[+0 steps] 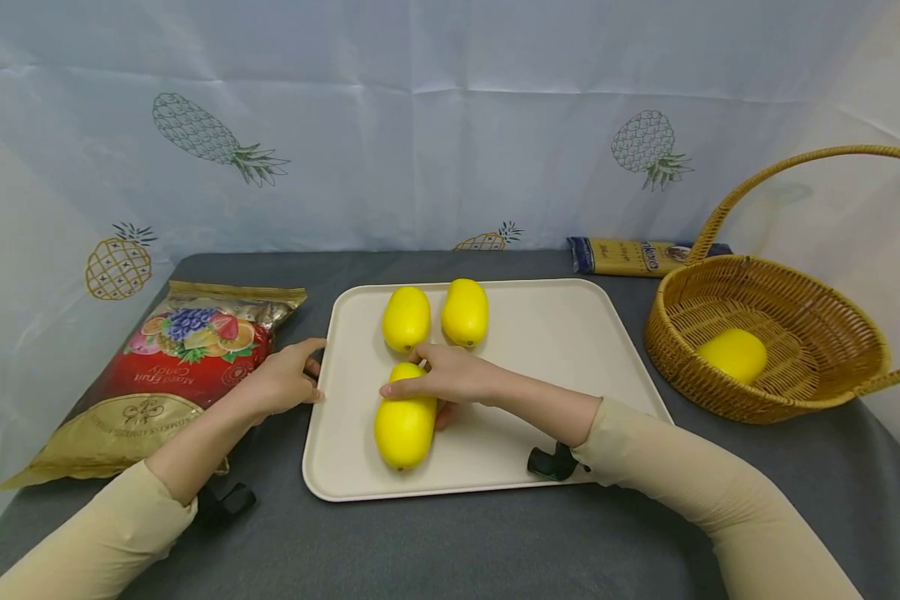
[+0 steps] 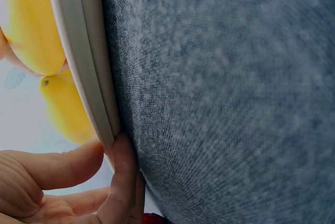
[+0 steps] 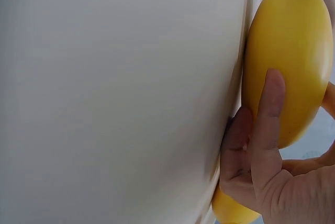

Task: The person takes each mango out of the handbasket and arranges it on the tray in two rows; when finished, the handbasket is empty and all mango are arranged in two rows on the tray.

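Head view: gray table (image 1: 420,550), cream tray (image 1: 555,358), three yellow fruits on it.
The person's left hand (image 1: 285,379) pinches the tray's left rim, thumb against fingers; the right hand (image 1: 453,375), partly closed, grips the front fruit (image 1: 405,433) at the tray's left half.

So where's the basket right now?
In the head view, the basket stands on the right of the table, just right of the tray, with one yellow fruit inside.

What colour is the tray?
Cream, or off-white; the tray shows best in the head view.
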{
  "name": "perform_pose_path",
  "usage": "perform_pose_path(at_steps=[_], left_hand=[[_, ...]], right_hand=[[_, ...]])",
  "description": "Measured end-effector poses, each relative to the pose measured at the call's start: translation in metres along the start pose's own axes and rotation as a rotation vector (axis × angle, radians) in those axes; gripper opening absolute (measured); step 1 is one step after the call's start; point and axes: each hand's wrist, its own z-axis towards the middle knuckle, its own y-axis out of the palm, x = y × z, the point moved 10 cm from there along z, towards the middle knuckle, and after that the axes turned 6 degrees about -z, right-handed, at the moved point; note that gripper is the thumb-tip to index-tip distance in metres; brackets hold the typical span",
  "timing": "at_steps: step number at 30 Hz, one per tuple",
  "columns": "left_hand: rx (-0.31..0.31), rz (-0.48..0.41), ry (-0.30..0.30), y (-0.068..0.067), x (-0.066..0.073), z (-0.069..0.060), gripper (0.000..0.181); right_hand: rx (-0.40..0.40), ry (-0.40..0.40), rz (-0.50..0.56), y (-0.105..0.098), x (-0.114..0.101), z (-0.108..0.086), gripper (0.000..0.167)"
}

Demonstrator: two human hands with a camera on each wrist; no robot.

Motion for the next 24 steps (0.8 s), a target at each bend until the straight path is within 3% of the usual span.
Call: perform_pose_path(at_steps=[24], left_hand=[[0.008, -0.002, 0.011, -0.0002, 0.0018, -0.001, 0.082]], right_hand=[[-0.018, -0.013, 0.006, -0.0025, -0.0007, -0.0028, 0.067]])
